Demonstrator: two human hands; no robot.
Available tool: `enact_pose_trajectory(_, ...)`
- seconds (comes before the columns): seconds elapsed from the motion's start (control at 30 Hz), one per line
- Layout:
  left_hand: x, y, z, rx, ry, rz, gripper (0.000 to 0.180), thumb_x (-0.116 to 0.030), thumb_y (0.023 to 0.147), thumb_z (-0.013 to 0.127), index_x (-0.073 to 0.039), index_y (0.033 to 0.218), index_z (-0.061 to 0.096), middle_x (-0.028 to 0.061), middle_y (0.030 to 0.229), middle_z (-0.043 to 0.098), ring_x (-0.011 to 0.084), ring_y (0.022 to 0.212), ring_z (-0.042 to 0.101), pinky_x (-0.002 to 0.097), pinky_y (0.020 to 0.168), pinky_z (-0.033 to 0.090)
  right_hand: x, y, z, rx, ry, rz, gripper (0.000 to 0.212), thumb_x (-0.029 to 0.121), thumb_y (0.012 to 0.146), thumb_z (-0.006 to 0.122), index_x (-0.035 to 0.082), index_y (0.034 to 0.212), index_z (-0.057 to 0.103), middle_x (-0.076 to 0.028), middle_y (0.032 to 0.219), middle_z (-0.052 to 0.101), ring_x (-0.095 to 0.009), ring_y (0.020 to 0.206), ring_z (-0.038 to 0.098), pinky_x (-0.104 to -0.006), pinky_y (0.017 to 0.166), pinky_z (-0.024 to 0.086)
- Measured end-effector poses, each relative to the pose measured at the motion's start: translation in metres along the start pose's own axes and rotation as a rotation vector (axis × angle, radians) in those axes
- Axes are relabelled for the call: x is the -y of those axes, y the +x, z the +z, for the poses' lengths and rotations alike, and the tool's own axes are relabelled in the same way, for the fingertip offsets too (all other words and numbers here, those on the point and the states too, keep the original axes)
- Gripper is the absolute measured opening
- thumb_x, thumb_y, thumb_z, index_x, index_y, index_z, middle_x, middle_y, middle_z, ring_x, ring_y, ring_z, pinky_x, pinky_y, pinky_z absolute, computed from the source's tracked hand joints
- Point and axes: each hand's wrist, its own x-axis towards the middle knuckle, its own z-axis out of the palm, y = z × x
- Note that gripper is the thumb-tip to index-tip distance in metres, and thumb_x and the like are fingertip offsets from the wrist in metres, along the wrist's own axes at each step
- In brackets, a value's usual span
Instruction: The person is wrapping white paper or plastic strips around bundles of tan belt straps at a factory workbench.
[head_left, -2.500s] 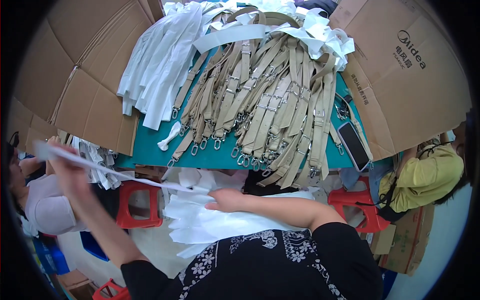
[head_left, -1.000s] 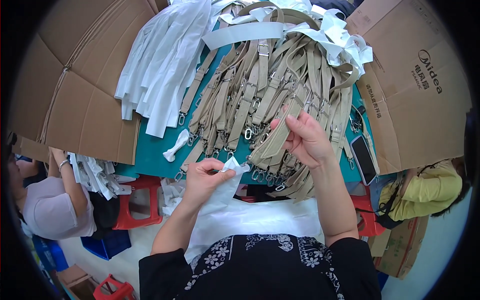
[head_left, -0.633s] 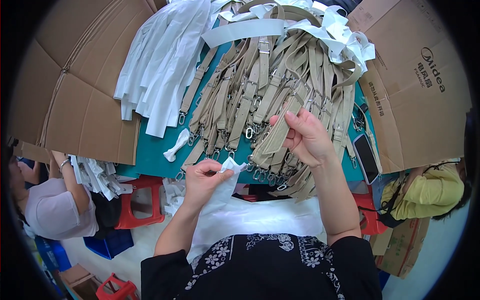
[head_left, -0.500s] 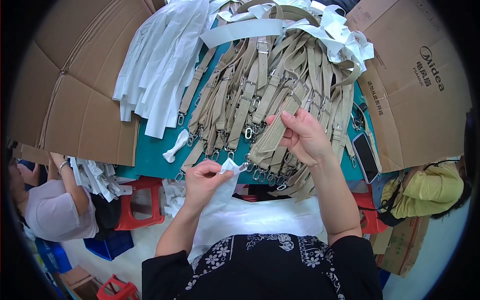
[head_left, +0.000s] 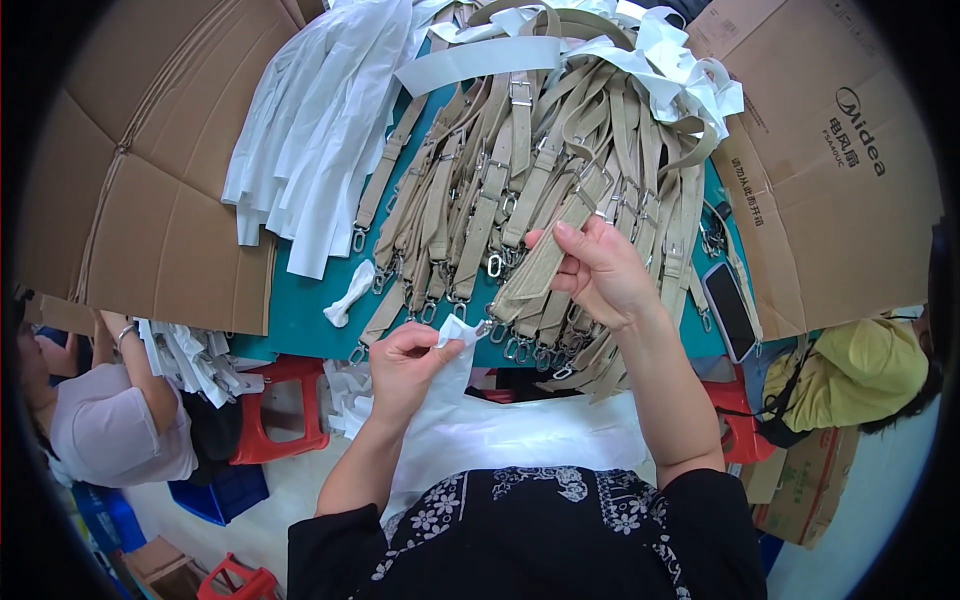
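My right hand [head_left: 608,272] grips a folded beige fabric strap [head_left: 545,262] between thumb and fingers, above the front of the strap pile. Lower and to the left, my left hand [head_left: 402,368] pinches a piece of thin white wrapping sheet [head_left: 456,345]. A small metal clasp [head_left: 484,328] pokes out at the sheet's right end, close to the held strap's lower end. Whether the clasp belongs to that strap I cannot tell. Beyond both hands spreads a heap of beige straps [head_left: 490,205] with metal buckles and clips hanging toward me.
Long white sheets [head_left: 300,150] lie at the back left of the green table [head_left: 310,300], near a crumpled white piece [head_left: 349,293]. A phone [head_left: 731,311] rests at the right edge. Cardboard flaps [head_left: 190,220] rise on both sides. People sit left and right.
Hardly anything differs. Both hands keep their holds on the strap and the white sheet, and the whole view has shifted very slightly.
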Motion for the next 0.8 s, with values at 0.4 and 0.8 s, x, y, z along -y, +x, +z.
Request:
enact_pose_trajectory(0.4, -0.022, -0.005, 0.005, 0.169, 0.153, -0.072, 0.020, -0.017, 0.083, 0.061, 0.003, 0.083, 0.064, -0.0002, 0.071, 0.058, 0.0052, 0.064, 0.049, 0.0194, 0.057, 0.039, -0.018, 0.001, 0.009, -0.078, -0.185, -0.013, 0.034, 0.016, 0.087, 0.052, 0.000, 0.113, 0.037, -0.014, 0.096, 0.060, -0.020, 0.085, 0.062, -0.0295, 0.067, 0.055)
enact_pose_trajectory(0.8, -0.005, 0.004, 0.003, 0.215, 0.062, -0.099, 0.028, -0.022, 0.090, 0.051, 0.003, 0.090, 0.062, -0.0042, 0.072, 0.056, 0.0026, 0.063, 0.045, 0.0184, 0.057, 0.038, -0.074, -0.016, 0.027, 0.074, -0.341, 0.281, 0.028, 0.016, 0.083, 0.060, 0.007, 0.108, 0.053, -0.001, 0.098, 0.057, -0.011, 0.093, 0.053, -0.0268, 0.082, 0.041)
